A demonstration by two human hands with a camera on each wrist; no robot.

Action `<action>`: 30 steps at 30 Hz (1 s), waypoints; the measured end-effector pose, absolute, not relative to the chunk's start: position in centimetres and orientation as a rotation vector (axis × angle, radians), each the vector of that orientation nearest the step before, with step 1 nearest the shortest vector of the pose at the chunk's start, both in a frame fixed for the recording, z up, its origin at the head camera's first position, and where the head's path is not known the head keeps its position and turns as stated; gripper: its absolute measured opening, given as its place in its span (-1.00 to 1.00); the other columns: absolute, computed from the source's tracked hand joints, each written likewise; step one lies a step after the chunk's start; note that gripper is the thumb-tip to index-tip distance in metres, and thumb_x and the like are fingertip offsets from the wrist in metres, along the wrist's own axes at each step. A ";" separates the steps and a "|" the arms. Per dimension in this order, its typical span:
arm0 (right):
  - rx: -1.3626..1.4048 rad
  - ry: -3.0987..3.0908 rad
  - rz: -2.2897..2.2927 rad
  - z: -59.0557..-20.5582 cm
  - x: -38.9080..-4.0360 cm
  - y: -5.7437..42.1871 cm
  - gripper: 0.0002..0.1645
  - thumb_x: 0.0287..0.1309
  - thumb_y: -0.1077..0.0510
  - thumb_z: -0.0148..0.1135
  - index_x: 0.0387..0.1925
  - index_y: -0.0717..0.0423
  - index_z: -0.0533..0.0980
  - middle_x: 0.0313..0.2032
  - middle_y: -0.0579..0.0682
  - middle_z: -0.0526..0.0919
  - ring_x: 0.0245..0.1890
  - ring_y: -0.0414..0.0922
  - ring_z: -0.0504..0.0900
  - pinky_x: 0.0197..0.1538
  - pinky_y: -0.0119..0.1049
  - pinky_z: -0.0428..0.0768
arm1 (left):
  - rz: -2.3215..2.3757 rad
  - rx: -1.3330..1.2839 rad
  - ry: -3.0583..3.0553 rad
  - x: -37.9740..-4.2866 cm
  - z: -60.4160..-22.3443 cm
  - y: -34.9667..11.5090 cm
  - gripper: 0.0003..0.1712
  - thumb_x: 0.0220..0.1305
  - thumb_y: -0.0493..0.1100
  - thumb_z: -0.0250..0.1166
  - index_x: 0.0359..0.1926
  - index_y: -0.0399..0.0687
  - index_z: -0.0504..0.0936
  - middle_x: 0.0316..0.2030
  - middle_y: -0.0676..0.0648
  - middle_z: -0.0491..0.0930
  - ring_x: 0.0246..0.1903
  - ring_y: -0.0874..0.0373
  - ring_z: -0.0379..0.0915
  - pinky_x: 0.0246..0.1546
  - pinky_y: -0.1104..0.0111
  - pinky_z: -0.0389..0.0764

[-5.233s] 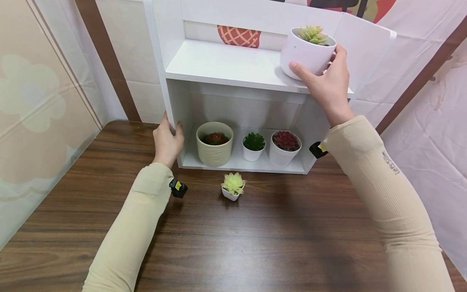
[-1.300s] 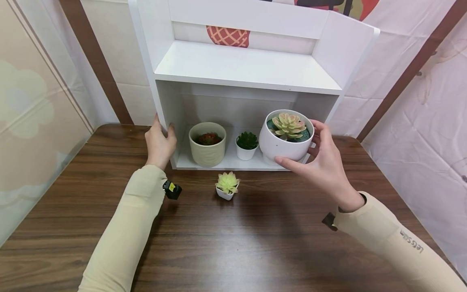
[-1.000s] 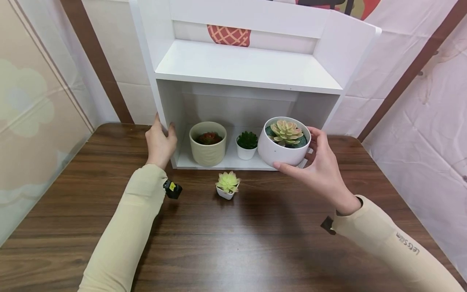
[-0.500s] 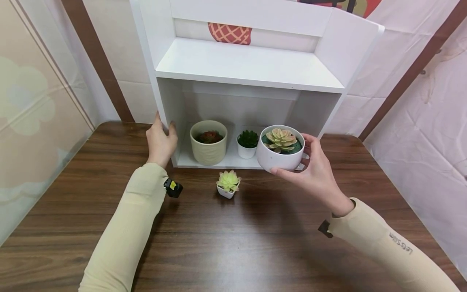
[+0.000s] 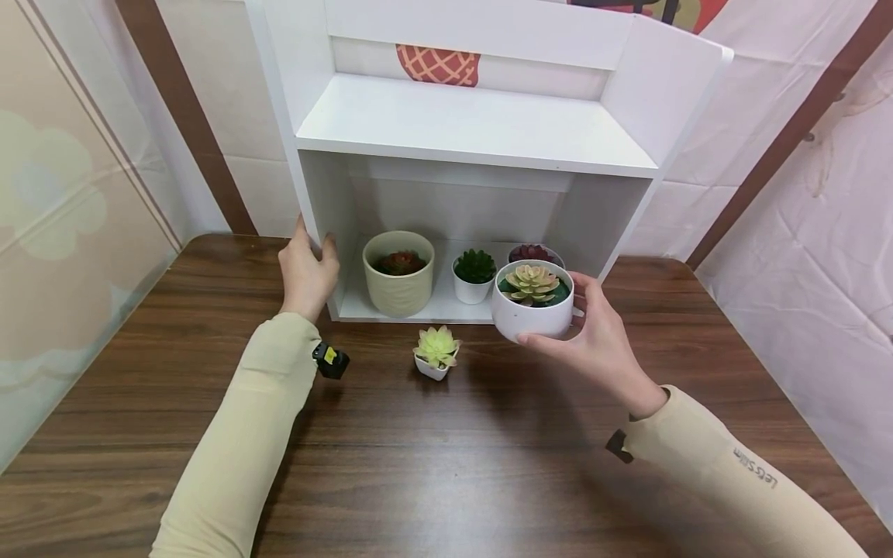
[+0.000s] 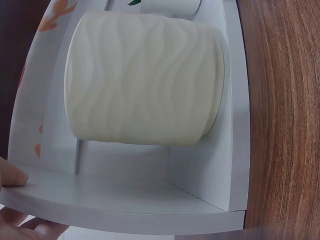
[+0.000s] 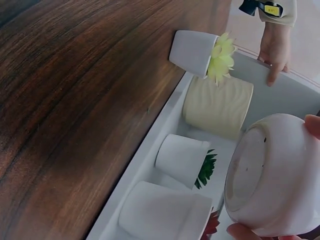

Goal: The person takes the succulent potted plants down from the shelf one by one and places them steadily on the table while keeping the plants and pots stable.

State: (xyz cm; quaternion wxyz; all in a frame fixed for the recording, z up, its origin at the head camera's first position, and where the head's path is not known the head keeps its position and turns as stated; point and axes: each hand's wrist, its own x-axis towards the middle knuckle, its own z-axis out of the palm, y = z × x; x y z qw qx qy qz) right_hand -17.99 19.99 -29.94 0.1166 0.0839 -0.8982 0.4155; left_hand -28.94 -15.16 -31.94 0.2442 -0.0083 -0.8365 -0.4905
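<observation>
My right hand (image 5: 593, 333) holds a round white pot (image 5: 532, 319) with a pink-tipped pale green succulent, thumb at its front and fingers round its right side. It hangs just before the lower compartment; its underside shows in the right wrist view, clear of the surface. It partly hides a dark red succulent (image 5: 532, 253) in a white pot. My left hand (image 5: 303, 273) grips the left side panel of the white shelf (image 5: 481, 128), thumb inside, fingers outside. Beside it stands a cream wavy-patterned pot (image 6: 145, 80). To that pot's right is a small white pot (image 7: 181, 159) with a dark green succulent.
On the brown wood table (image 5: 418, 465), before the shelf, a small white pot with a yellow-green succulent (image 5: 436, 349) stands near the cream pot. The shelf's upper board sits above the lower compartment. Patterned cloth (image 5: 802, 232) hangs behind and at the sides.
The round white pot has come down from the right of the upper board to before the lower compartment, lately sinking and shifting slightly left, uncovering the red succulent. My left hand keeps its grip.
</observation>
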 end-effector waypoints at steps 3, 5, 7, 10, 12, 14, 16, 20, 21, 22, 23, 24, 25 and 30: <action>0.228 -2.655 1.205 -30.2 -18.1 20.0 0.16 -0.28 -0.05 0.60 0.31 0.16 0.15 0.16 0.10 0.42 0.07 0.07 0.55 0.13 -0.03 0.54 | -1.337 -0.021 -2.283 -29.0 -32.0 -15.2 -0.52 0.41 -0.23 0.01 0.31 -0.27 0.28 0.22 -0.37 0.41 0.23 -0.25 0.33 0.16 -0.14 0.38; 0.214 -2.670 1.190 -30.4 -18.2 20.1 0.16 -0.28 -0.06 0.60 0.31 0.16 0.14 0.17 0.11 0.42 0.08 0.08 0.55 0.13 -0.03 0.53 | -1.338 -0.021 -2.285 -29.0 -32.0 -15.2 -0.51 0.41 -0.23 0.01 0.31 -0.27 0.28 0.22 -0.37 0.41 0.23 -0.25 0.33 0.17 -0.14 0.38; 0.208 -2.682 1.180 -30.7 -18.3 20.1 0.16 -0.28 -0.06 0.60 0.31 0.17 0.15 0.15 0.13 0.43 0.08 0.09 0.54 0.14 -0.02 0.53 | -1.338 -0.021 -2.288 -29.0 -32.0 -15.2 -0.51 0.41 -0.23 0.00 0.31 -0.27 0.28 0.23 -0.37 0.41 0.24 -0.25 0.33 0.17 -0.13 0.38; 0.205 -2.691 1.169 -31.2 -18.4 20.1 0.16 -0.28 -0.04 0.60 0.30 0.19 0.15 0.13 0.15 0.44 0.08 0.10 0.54 0.14 -0.01 0.53 | -1.337 -0.022 -2.289 -29.0 -32.0 -15.2 -0.51 0.42 -0.23 0.01 0.32 -0.27 0.27 0.23 -0.36 0.41 0.23 -0.25 0.33 0.16 -0.14 0.38; 0.209 -2.695 1.172 -31.4 -18.4 20.2 0.15 -0.28 -0.04 0.60 0.30 0.20 0.15 0.12 0.16 0.45 0.08 0.11 0.53 0.14 0.00 0.52 | -1.331 -0.021 -2.286 -29.0 -32.0 -15.2 -0.52 0.41 -0.23 0.01 0.31 -0.27 0.28 0.22 -0.37 0.41 0.23 -0.25 0.33 0.17 -0.13 0.38; 0.211 -2.697 1.184 -31.6 -18.5 20.2 0.15 -0.28 -0.03 0.60 0.30 0.19 0.16 0.12 0.16 0.46 0.10 0.10 0.52 0.14 0.00 0.52 | -1.327 -0.019 -2.284 -29.0 -32.0 -15.1 -0.52 0.41 -0.24 0.01 0.30 -0.28 0.29 0.21 -0.37 0.42 0.23 -0.25 0.34 0.17 -0.13 0.38; 0.209 -2.703 1.190 -31.8 -18.5 20.2 0.15 -0.29 -0.04 0.60 0.30 0.18 0.16 0.12 0.16 0.47 0.11 0.09 0.51 0.14 -0.01 0.53 | -1.326 -0.016 -2.286 -29.0 -31.9 -15.1 -0.52 0.41 -0.24 0.01 0.30 -0.28 0.29 0.22 -0.37 0.42 0.23 -0.24 0.33 0.17 -0.13 0.38; 0.202 -2.717 1.183 -32.2 -18.6 20.2 0.16 -0.29 -0.04 0.61 0.30 0.18 0.16 0.11 0.17 0.48 0.07 0.09 0.54 0.09 -0.02 0.56 | -1.329 -0.011 -2.295 -28.9 -31.9 -15.1 -0.51 0.42 -0.23 0.00 0.32 -0.27 0.27 0.23 -0.37 0.40 0.24 -0.25 0.32 0.17 -0.14 0.37; 0.203 -2.719 1.176 -32.3 -18.6 20.2 0.16 -0.29 -0.05 0.61 0.29 0.20 0.16 0.11 0.19 0.49 0.06 0.10 0.55 0.07 -0.02 0.56 | -1.329 -0.010 -2.297 -28.9 -31.9 -15.1 -0.50 0.42 -0.23 0.00 0.32 -0.26 0.26 0.23 -0.37 0.40 0.24 -0.25 0.32 0.17 -0.14 0.37; 0.203 -2.721 1.171 -32.4 -18.6 20.2 0.16 -0.29 -0.04 0.61 0.29 0.21 0.16 0.11 0.20 0.49 0.04 0.10 0.56 0.06 -0.02 0.56 | -1.326 -0.009 -2.297 -28.9 -31.9 -15.1 -0.50 0.42 -0.23 0.00 0.32 -0.26 0.26 0.23 -0.37 0.40 0.24 -0.25 0.32 0.17 -0.14 0.37; 0.204 -2.723 1.169 -32.5 -18.6 20.1 0.15 -0.29 -0.04 0.61 0.29 0.21 0.16 0.11 0.21 0.49 0.03 0.11 0.57 0.05 -0.03 0.56 | -1.326 -0.009 -2.296 -28.9 -31.9 -15.1 -0.51 0.42 -0.23 0.00 0.32 -0.26 0.26 0.23 -0.37 0.40 0.24 -0.25 0.32 0.17 -0.14 0.37; 0.205 -2.724 1.167 -32.6 -18.7 20.1 0.15 -0.28 -0.03 0.61 0.29 0.22 0.16 0.11 0.21 0.49 0.01 0.11 0.59 0.04 -0.03 0.56 | -1.327 -0.008 -2.296 -28.9 -31.9 -15.1 -0.51 0.42 -0.23 0.00 0.32 -0.26 0.26 0.23 -0.37 0.40 0.24 -0.25 0.32 0.17 -0.14 0.37; 0.205 -2.726 1.166 -32.7 -18.7 20.1 0.14 -0.28 -0.02 0.61 0.29 0.22 0.17 0.11 0.22 0.49 0.00 0.11 0.59 0.03 -0.04 0.56 | -1.327 -0.008 -2.296 -28.9 -31.9 -15.1 -0.51 0.42 -0.23 0.00 0.32 -0.25 0.26 0.23 -0.36 0.40 0.24 -0.25 0.32 0.17 -0.14 0.37; 0.205 -2.734 1.170 -33.1 -18.6 20.0 0.13 -0.29 0.01 0.61 0.28 0.23 0.17 0.11 0.22 0.48 -0.02 0.10 0.61 0.01 -0.05 0.55 | -1.334 -0.010 -2.292 -28.9 -32.0 -15.1 -0.51 0.42 -0.23 0.00 0.32 -0.25 0.27 0.24 -0.36 0.40 0.24 -0.25 0.32 0.16 -0.15 0.37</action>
